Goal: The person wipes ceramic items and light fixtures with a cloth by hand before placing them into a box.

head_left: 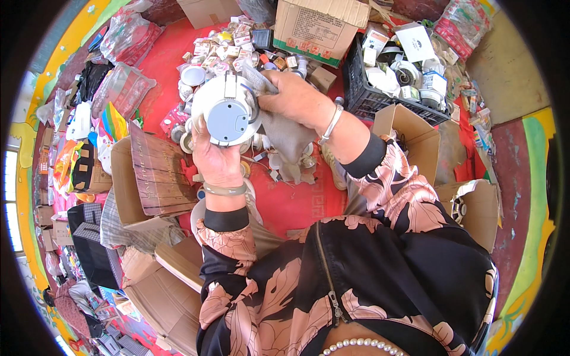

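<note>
A round white recessed downlight (228, 120), its back with a grey disc and spring clips facing up, is held in front of me. My left hand (217, 160) grips its near edge, thumb along the rim. In my right hand (297, 102) is a grey cloth (288, 137), bunched in the closed fingers against the light's right rim. The rest of the cloth hangs below that hand. Beyond and beneath the light lies a heap of small boxes and lamp parts (225, 50), partly hidden by it.
A black plastic crate (368, 98) full of light fittings stands at the far right, beside a large cardboard box (317, 29). Open cartons stand left (127, 178) and right (415, 136) of me. Red cloth (303, 204) covers the floor. At the lower left, another person (74, 302) is partly visible.
</note>
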Available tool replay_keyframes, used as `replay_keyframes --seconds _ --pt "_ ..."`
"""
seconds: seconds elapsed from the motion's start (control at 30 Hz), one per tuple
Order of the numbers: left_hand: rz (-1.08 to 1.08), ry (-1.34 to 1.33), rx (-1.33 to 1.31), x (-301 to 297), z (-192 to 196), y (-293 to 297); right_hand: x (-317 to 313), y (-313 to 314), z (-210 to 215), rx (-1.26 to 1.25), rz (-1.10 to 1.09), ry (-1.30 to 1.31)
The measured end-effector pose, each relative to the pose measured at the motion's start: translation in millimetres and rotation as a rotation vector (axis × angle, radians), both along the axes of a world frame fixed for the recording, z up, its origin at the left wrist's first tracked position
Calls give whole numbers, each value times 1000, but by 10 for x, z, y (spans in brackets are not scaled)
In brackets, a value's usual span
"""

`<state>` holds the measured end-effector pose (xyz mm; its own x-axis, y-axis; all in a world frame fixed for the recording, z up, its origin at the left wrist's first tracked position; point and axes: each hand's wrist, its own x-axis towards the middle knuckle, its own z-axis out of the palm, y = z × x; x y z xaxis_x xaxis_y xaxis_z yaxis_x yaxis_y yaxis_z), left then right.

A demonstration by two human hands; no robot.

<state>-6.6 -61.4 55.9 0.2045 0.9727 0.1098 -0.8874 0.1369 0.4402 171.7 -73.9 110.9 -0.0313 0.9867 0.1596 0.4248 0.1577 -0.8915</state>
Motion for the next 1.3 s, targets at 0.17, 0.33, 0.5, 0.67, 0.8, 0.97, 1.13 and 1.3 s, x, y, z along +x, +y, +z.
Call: replay_keyframes --seconds 0.17,0.33,0.5,0.67,0.8,0.97,1.13,1.3 --pt "26 -104 -67 -103 -140 123 122 12 84 18 188 -120" --pt "72 -177 -67 -273 51 203 504 -4 151 108 142 -361" --pt "-6 -180 -49 -154 28 94 334 -156 447 125 -143 201" --pt "-22 -48 -34 -85 -122 85 -119 -196 383 412 -222 114" --pt "30 -24 -11 104 26 12 -265 -106 88 663 -221 -204" --pt "94 21 -13 53 -102 44 -214 -92 52 609 -61 -315" --pt "105 74 -85 -17 -125 140 -164 -142 46 532 76 -312" --pt "-72 -20 -81 38 -109 63 -171 -124 128 659 -181 -75"
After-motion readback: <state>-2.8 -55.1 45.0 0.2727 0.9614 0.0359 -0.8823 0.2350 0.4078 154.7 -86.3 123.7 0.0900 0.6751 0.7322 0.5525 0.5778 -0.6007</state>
